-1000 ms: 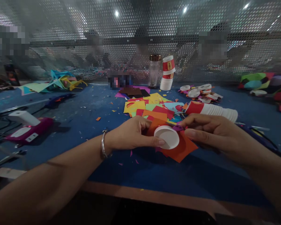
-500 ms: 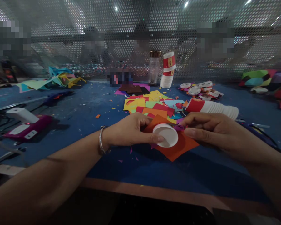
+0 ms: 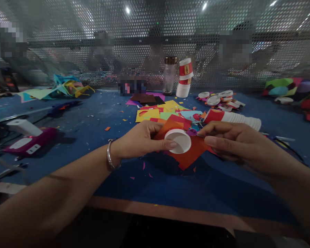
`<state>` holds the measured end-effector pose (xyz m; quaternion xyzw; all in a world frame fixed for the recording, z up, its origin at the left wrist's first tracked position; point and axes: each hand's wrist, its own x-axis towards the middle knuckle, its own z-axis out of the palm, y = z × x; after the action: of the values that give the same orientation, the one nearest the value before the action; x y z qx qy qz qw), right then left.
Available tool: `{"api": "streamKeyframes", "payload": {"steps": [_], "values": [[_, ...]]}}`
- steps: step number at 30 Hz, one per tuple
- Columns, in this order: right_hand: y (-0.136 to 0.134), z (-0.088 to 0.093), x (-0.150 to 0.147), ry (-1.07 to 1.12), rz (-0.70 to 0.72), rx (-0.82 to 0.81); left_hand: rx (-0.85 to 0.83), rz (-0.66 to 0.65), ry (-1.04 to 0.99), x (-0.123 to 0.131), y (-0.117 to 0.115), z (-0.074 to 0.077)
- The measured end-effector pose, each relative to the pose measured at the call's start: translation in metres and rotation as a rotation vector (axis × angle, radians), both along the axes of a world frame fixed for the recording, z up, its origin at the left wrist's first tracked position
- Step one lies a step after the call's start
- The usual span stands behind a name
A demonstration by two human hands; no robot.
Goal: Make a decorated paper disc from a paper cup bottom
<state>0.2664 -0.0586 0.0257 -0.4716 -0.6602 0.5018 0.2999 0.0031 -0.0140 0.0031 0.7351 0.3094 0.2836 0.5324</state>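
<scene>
My left hand (image 3: pixel 151 137) is closed on a shallow white paper cup base (image 3: pixel 182 144), its thumb inside the rim. Orange paper (image 3: pixel 189 158) lies against the underside of that base and sticks out around it, with a ragged lower edge. A small purple paper piece (image 3: pixel 191 132) shows at the base's right rim. My right hand (image 3: pixel 226 137) is pinched at the right edge of the orange paper, close to the purple piece. A thin greyish sliver shows at its fingertips, too small to name. Both hands are above the blue tabletop (image 3: pixel 129 189).
Coloured paper sheets (image 3: pixel 148 114) lie beyond my hands. A stack of paper cups (image 3: pixel 237 119) lies sideways at right, and another cup stack (image 3: pixel 184 77) stands beside a glass bottle (image 3: pixel 169 75). Cut cup pieces (image 3: pixel 217 100) are piled behind. A purple power strip (image 3: pixel 32 141) sits left.
The cup base and orange paper have shifted slightly left and up. The paper's lower outline has changed from a clean point to a ragged edge, and a small orange scrap appears below it.
</scene>
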Motion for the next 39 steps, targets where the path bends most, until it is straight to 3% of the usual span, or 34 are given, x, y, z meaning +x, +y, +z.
{"api": "streamKeyframes", "payload": {"steps": [13,24,32,39], "values": [[-0.001,0.005,-0.008,-0.006,0.03,-0.017,0.083,-0.046,0.094,0.003,-0.001,-0.003],[0.0,0.003,-0.007,-0.007,0.022,-0.001,0.042,-0.083,0.079,0.005,0.001,-0.005],[-0.002,0.003,-0.006,0.032,0.034,-0.005,-0.037,-0.092,-0.007,0.001,-0.001,0.003],[0.001,0.002,-0.006,0.084,0.005,-0.032,-0.098,-0.009,0.01,-0.002,0.001,0.005]]}}
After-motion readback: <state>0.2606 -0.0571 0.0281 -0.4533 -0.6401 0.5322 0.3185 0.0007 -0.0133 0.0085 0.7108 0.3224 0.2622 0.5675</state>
